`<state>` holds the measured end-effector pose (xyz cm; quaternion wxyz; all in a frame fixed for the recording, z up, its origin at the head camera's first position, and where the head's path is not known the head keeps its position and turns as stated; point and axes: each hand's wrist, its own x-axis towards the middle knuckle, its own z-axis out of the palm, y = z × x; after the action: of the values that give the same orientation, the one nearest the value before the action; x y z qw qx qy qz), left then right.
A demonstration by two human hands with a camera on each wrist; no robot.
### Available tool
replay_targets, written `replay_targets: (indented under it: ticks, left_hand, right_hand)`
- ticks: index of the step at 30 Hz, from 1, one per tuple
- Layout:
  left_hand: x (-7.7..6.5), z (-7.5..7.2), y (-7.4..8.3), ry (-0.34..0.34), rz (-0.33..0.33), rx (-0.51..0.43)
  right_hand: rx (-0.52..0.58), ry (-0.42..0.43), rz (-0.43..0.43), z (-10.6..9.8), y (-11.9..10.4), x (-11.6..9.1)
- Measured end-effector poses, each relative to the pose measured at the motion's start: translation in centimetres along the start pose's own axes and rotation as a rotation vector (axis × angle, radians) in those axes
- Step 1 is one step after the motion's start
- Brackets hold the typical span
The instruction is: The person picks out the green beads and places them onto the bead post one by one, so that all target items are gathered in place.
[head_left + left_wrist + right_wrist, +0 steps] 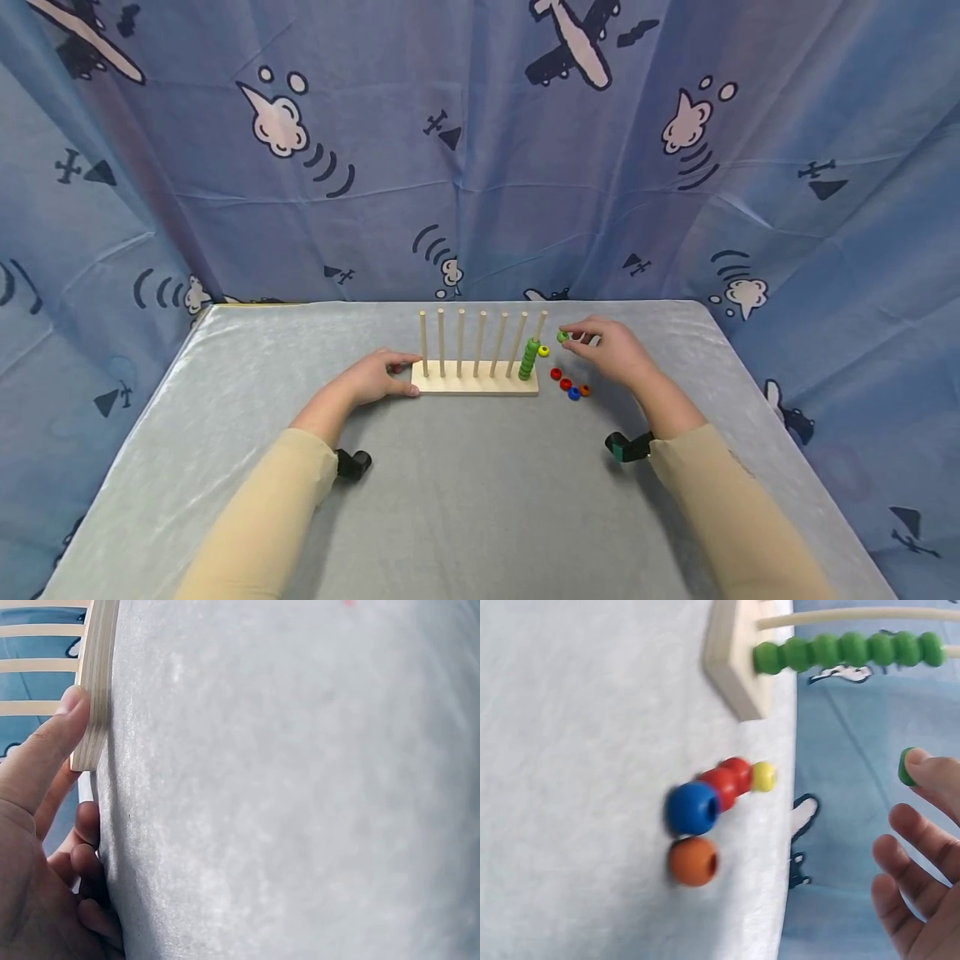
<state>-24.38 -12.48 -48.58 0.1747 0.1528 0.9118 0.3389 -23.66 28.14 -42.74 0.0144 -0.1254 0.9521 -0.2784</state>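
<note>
A pale wooden peg rack with several upright pegs stands on the cloth-covered table. Several green beads are stacked on its rightmost peg, whose tip shows bare above them. My left hand grips the rack's left end, with the thumb at the front edge. In the head view, my right hand is raised to the right of the rack. It pinches a single green bead between thumb and index finger, while the other fingers are spread apart below. The bead is partly covered by the thumb.
Loose beads lie right of the rack: a yellow bead, two red beads, a blue bead and an orange bead. A printed blue curtain hangs behind the table's far edge.
</note>
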Motion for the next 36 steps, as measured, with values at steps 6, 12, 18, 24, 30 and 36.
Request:
replay_targets:
  ticks: [6,12,18,24,30,36]
  left_hand:
    - [-0.2,0.0,0.1,0.006,0.01,-0.007]
    - [-0.2,0.1,0.2,0.004,-0.002,-0.011]
    - [-0.2,0.1,0.2,0.011,-0.007,-0.014]
    - [-0.4,0.0,0.2,0.01,-0.008,-0.014]
    - [-0.5,-0.1,0.1,0.006,-0.007,-0.011]
    - [-0.3,-0.1,0.1,0.0,-0.015,-0.009]
  right_hand:
    - [0.076,0.097,-0.045,-1.2,-1.7,-0.7]
    - [0.129,0.167,-0.095,-2.0,-3.2,-1.1]
    - [0.178,0.213,-0.132,-2.6,-4.4,-1.1]
    - [0.203,0.216,-0.157,-2.8,-5.3,-1.2]
    - [0.225,0.226,-0.165,-2.7,-5.8,-1.3]
    - [0.233,0.228,-0.173,-2.4,-6.2,-1.4]
